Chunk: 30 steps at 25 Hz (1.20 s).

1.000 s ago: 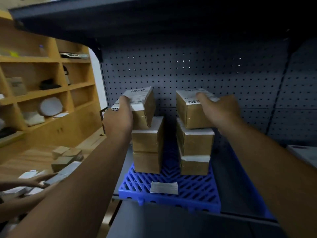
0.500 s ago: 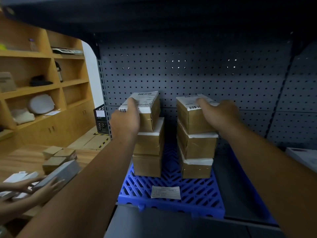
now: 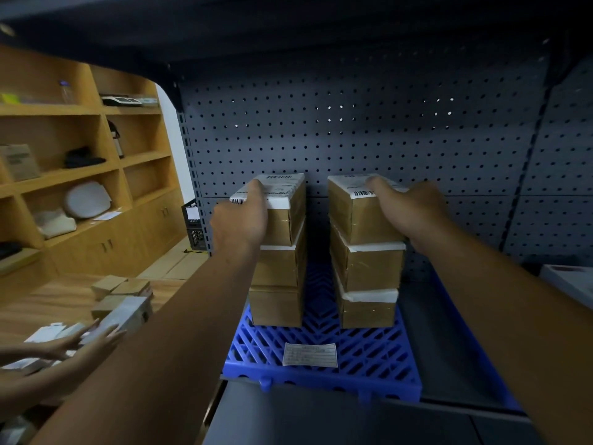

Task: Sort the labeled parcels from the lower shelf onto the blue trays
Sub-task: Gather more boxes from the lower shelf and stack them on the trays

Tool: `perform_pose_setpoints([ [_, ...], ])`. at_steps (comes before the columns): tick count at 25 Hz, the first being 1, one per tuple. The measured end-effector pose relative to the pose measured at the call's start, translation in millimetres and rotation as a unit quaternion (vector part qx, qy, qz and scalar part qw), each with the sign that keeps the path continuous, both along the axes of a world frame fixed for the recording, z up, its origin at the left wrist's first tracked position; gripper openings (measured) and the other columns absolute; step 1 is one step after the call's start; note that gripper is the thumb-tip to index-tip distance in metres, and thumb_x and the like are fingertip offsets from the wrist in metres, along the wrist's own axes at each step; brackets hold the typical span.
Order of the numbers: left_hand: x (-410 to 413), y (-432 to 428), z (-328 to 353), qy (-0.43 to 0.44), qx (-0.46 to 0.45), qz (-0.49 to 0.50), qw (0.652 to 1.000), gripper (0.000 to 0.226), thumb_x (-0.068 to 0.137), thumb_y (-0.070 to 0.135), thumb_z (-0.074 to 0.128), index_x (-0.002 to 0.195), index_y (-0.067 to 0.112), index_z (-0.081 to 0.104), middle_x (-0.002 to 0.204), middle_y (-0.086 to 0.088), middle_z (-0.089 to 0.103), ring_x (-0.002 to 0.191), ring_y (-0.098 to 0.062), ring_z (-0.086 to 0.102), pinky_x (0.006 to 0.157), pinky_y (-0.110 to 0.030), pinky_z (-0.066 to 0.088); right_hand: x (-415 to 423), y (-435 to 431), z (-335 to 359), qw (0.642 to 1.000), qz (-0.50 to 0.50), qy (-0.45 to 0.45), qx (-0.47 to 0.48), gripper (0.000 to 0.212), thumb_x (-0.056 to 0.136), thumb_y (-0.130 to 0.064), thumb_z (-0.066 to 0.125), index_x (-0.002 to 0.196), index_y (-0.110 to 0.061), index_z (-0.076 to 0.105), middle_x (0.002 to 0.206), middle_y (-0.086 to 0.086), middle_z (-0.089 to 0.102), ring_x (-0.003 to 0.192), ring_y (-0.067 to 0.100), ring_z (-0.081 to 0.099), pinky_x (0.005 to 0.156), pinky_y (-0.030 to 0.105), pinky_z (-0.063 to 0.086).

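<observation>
Reaching into the dark metal shelf bay, both bare arms stretch toward two stacks of brown cardboard parcels standing on a blue slatted plastic tray (image 3: 321,370). The left hand (image 3: 239,221) is clamped on the top parcel of the left stack (image 3: 282,207), its fingers lying over the white barcode label and its palm against the near face. That parcel sits slightly askew on the two parcels beneath it (image 3: 277,284), jutting a little toward the left. The right hand (image 3: 406,208) is closed on the top parcel of the right stack (image 3: 356,213), fingers over the white label on its top and the palm wrapped round its right near corner. This parcel rests squarely on the two lower parcels of the right stack (image 3: 367,284), each sealed with clear tape and edged with white paper. The two stacks stand near each other with a narrow gap between them, at the far part of the tray. A white paper slip (image 3: 309,354) lies flat on the near part of the tray. Behind the stacks rises a grey perforated back panel (image 3: 369,139). To the left, wooden shelving (image 3: 80,168) lines the wall, more small boxes (image 3: 120,292) lie on the wooden floor, and another person's hands (image 3: 80,343) hold a pale flat box low at the left edge.
</observation>
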<state>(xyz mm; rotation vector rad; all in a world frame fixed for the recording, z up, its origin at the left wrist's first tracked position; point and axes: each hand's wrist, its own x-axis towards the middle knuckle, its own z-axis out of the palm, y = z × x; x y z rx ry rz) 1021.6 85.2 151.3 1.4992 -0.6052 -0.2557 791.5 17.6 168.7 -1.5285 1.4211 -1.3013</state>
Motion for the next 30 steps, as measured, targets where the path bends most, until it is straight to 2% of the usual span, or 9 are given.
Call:
perform_pose_setpoints([
  [4, -3, 0, -1, -0.01, -0.01, -0.004, 1.0, 0.038, 0.077, 0.065, 0.059, 0.081, 0.028, 0.052, 0.085, 0.005, 0.06, 0.077, -0.014, 0.058, 0.067, -0.037, 0.046, -1, 2, 1, 1.0, -0.005, 0.007, 0.002, 0.071, 0.068, -0.069, 0.069, 0.112, -0.014, 0.066, 0.095, -0.003, 0.069, 0.082, 0.017, 0.069, 0.067, 0.033, 0.059],
  [6, -4, 2, -2, -0.007, -0.013, -0.01, 1.0, 0.054, 0.078, 0.066, 0.057, 0.108, 0.021, 0.06, 0.1, 0.003, 0.061, 0.089, -0.019, 0.058, 0.076, -0.04, 0.046, -2, 3, 1, 1.0, 0.001, 0.004, 0.002, 0.071, 0.067, -0.071, 0.068, 0.112, -0.015, 0.065, 0.09, -0.007, 0.067, 0.078, 0.014, 0.067, 0.06, 0.028, 0.052],
  [9, -6, 8, 1, 0.003, -0.005, -0.013, 1.0, 0.084, 0.081, 0.07, 0.051, 0.145, 0.016, 0.046, 0.118, 0.001, 0.052, 0.103, -0.021, 0.05, 0.083, -0.042, 0.04, -2, 5, 1, 1.0, 0.005, -0.005, -0.001, 0.075, 0.065, -0.077, 0.059, 0.108, -0.015, 0.069, 0.092, 0.001, 0.07, 0.081, 0.02, 0.068, 0.062, 0.03, 0.048],
  [12, -9, 21, 9, -0.019, -0.028, -0.019, 0.999, 0.075, 0.087, 0.072, 0.046, 0.142, 0.02, 0.048, 0.128, -0.001, 0.059, 0.114, -0.022, 0.055, 0.099, -0.048, 0.046, -6, 8, 3, 1.0, -0.001, -0.004, -0.023, 0.071, 0.074, -0.078, 0.046, 0.084, -0.012, 0.071, 0.084, 0.008, 0.073, 0.076, 0.025, 0.068, 0.065, 0.035, 0.046],
  [14, -20, 34, 12, -0.111, -0.061, 0.0, 0.992, 0.066, 0.091, 0.067, 0.042, 0.139, 0.022, 0.052, 0.128, 0.002, 0.061, 0.115, -0.017, 0.057, 0.104, -0.051, 0.046, -13, 11, 3, 0.999, -0.019, 0.01, -0.035, 0.066, 0.08, -0.077, 0.038, 0.07, -0.016, 0.06, 0.071, 0.004, 0.063, 0.066, 0.024, 0.06, 0.061, 0.034, 0.042],
  [19, -94, 55, 23, -0.422, -0.165, -0.016, 0.891, 0.035, 0.097, 0.042, 0.051, 0.123, 0.022, 0.065, 0.122, 0.005, 0.063, 0.12, -0.014, 0.051, 0.107, -0.039, 0.035, -43, 29, -2, 0.989, -0.075, 0.076, -0.102, 0.062, 0.095, -0.068, 0.036, 0.056, -0.02, 0.045, 0.057, -0.001, 0.052, 0.054, 0.021, 0.052, 0.055, 0.032, 0.04],
  [22, -154, 52, 22, -0.453, -0.196, -0.122, 0.861, 0.029, 0.096, 0.04, 0.052, 0.118, 0.026, 0.065, 0.116, 0.011, 0.064, 0.114, -0.009, 0.053, 0.102, -0.03, 0.034, -84, 49, -11, 0.975, -0.123, 0.138, -0.124, 0.048, 0.092, -0.06, 0.054, 0.1, -0.016, 0.07, 0.097, 0.006, 0.073, 0.088, 0.027, 0.068, 0.079, 0.043, 0.058],
  [24, -192, 45, 11, -0.47, -0.16, -0.194, 0.846, 0.031, 0.095, 0.044, 0.051, 0.117, 0.028, 0.064, 0.113, 0.012, 0.065, 0.112, -0.011, 0.055, 0.1, -0.032, 0.038, -122, 70, -21, 0.949, -0.169, 0.228, -0.14, 0.058, 0.087, -0.056, 0.068, 0.128, -0.015, 0.063, 0.123, 0.008, 0.07, 0.108, 0.031, 0.067, 0.09, 0.047, 0.056],
  [30, -337, 27, -46, -0.417, -0.122, -0.392, 0.811, 0.037, 0.087, 0.048, 0.055, 0.108, 0.023, 0.071, 0.108, 0.004, 0.073, 0.106, -0.024, 0.064, 0.093, -0.04, 0.048, -267, 140, -55, 0.877, -0.303, 0.359, -0.101, 0.055, 0.082, -0.047, 0.073, 0.126, -0.013, 0.066, 0.123, 0.011, 0.067, 0.116, 0.035, 0.062, 0.094, 0.047, 0.051],
])
